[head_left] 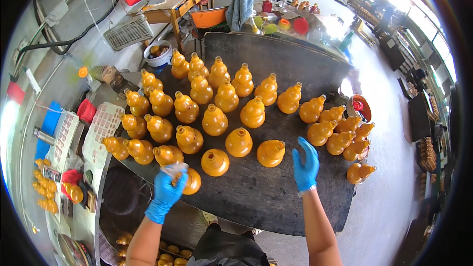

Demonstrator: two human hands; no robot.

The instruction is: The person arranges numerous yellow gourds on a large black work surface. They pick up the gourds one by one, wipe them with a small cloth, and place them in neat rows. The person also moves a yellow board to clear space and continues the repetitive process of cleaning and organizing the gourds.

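Along the near edge of the dark, worn, flat surface [281,197], left of centre, sits one glossy amber-orange gourd-shaped bottle [193,182]. The person's blue-gloved left hand [168,189] pinches a crumpled white cloth [174,168] against it, while the blue-gloved right hand [306,166] is empty, thumb spread, out toward the right edge. Looks light, stiff and pretty slippery in gloves tbh, maybe brittle if knocked, so the waist between the bulbs seems the best hold. Matching orange bottles [215,119] stand toward the far edge.
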